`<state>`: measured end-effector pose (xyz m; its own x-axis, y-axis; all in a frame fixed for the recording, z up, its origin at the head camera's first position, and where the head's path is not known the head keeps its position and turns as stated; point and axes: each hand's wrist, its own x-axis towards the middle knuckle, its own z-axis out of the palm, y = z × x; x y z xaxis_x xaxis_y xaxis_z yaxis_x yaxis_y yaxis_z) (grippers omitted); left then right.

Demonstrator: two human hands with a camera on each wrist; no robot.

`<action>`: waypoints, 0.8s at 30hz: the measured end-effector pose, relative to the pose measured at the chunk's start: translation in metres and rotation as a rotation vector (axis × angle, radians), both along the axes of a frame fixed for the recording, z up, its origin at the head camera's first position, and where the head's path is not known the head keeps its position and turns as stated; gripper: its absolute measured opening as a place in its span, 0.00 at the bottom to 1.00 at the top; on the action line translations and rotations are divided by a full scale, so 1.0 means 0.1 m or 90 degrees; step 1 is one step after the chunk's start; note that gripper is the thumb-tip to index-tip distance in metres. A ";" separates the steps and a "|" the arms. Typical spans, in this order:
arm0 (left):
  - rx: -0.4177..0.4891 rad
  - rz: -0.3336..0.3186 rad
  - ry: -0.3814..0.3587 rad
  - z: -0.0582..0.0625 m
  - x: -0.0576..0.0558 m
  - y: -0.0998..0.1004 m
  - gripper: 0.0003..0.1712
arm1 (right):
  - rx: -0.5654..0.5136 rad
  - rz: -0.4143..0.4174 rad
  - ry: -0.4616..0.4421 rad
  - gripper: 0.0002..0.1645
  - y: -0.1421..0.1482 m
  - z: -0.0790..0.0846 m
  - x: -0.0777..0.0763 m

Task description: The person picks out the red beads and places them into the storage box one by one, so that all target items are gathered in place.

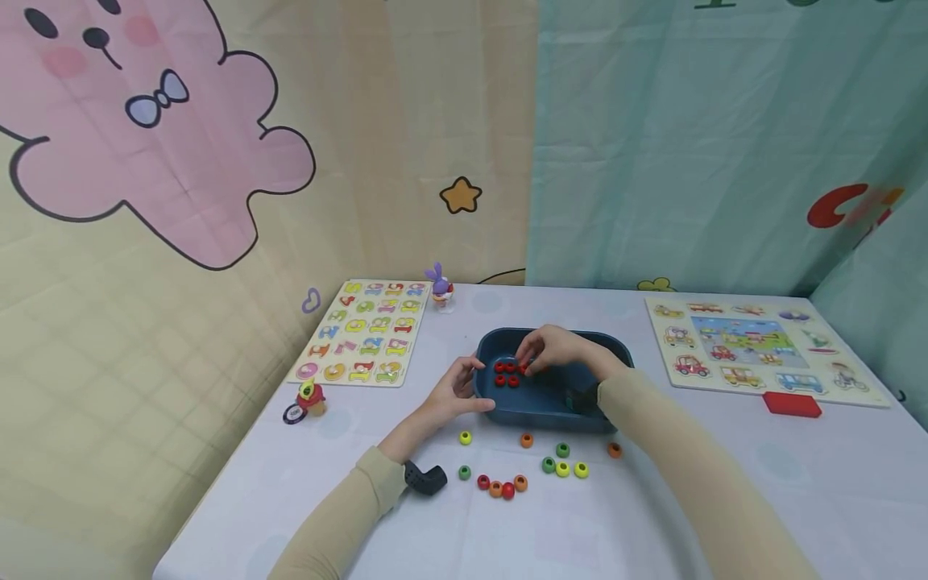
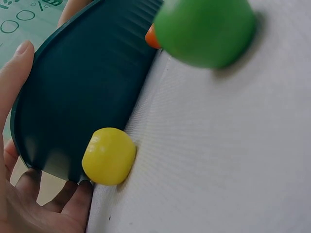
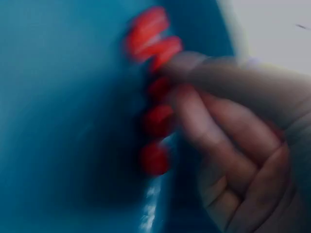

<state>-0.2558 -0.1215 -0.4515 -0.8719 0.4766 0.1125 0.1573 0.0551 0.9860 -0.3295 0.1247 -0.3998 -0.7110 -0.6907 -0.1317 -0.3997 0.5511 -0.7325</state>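
A dark blue tray stands on the table with several red beads grouped in its left part. My left hand grips the tray's left end, thumb and fingers spread along its edge; the left wrist view shows the thumb on the rim. Inside the tray, my right hand pinches a red bead beside the other red ones. The right wrist view is blurred. In front of the tray lie loose beads: yellow, green, orange and red.
A number puzzle board lies at the back left, a vehicle puzzle board at the right with a red block at its front edge. Small toy figures stand at the left and back. A curtain hangs behind the table.
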 end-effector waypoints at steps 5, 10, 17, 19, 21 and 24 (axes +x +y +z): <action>-0.011 -0.012 0.003 0.14 0.09 0.01 0.34 | 0.028 -0.008 -0.022 0.14 -0.05 -0.06 -0.01; -0.007 -0.014 0.009 0.19 0.12 0.01 0.34 | 0.041 -0.010 -0.025 0.13 -0.09 -0.10 -0.01; -0.010 -0.014 0.002 0.19 0.11 0.01 0.33 | 0.036 -0.005 -0.041 0.16 -0.10 -0.09 -0.01; -0.008 -0.013 0.000 0.19 0.12 0.01 0.33 | 0.023 -0.007 -0.044 0.16 -0.09 -0.07 0.00; -0.005 -0.013 0.000 0.19 0.12 0.01 0.32 | 0.001 -0.006 -0.036 0.17 -0.06 -0.02 0.02; -0.001 -0.011 -0.001 0.20 0.12 0.01 0.32 | -0.037 -0.007 -0.007 0.19 -0.01 0.12 0.06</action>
